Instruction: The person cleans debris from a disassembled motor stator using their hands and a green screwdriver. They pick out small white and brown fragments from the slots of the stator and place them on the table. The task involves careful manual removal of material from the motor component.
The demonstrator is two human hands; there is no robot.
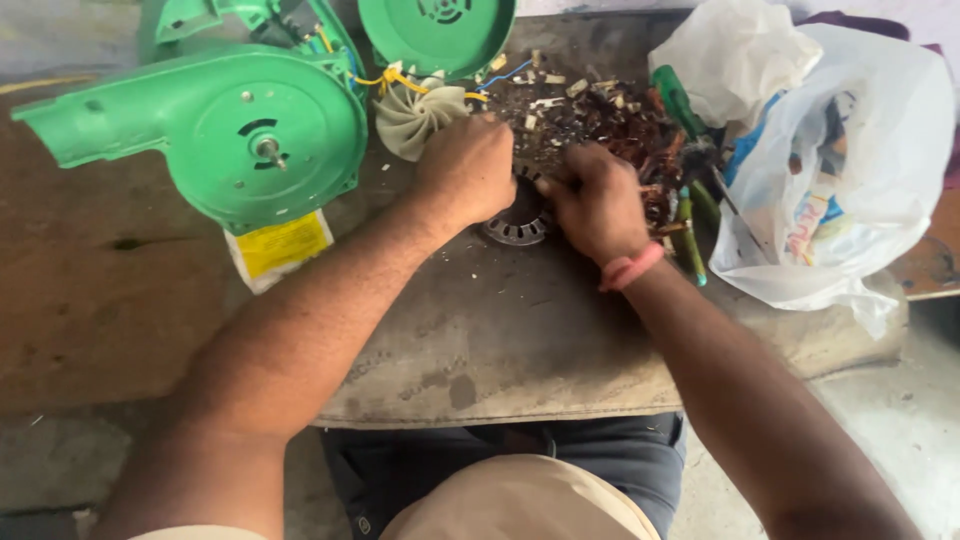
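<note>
- Left hand (468, 165) is curled down on the top edge of a round slotted metal motor core (518, 222) at the centre of the surface (480, 330); grip closed, steadying it.
- Right hand (598, 203) is clenched at the core's right side, fingers pinched; what they pinch is hidden.
- Copper wire scraps (610, 120) and pale bits are heaped just behind the hands, so stripping looks well along.
- Green blower housing (230, 130) lies open at left, pale fan impeller (415, 118) beside it, green cover (437, 32) behind; nothing is put back together.
- Green-handled screwdriver (677, 98) and white plastic bag (830, 170) at right.
- Worn, stained grey surface; concrete floor below.
</note>
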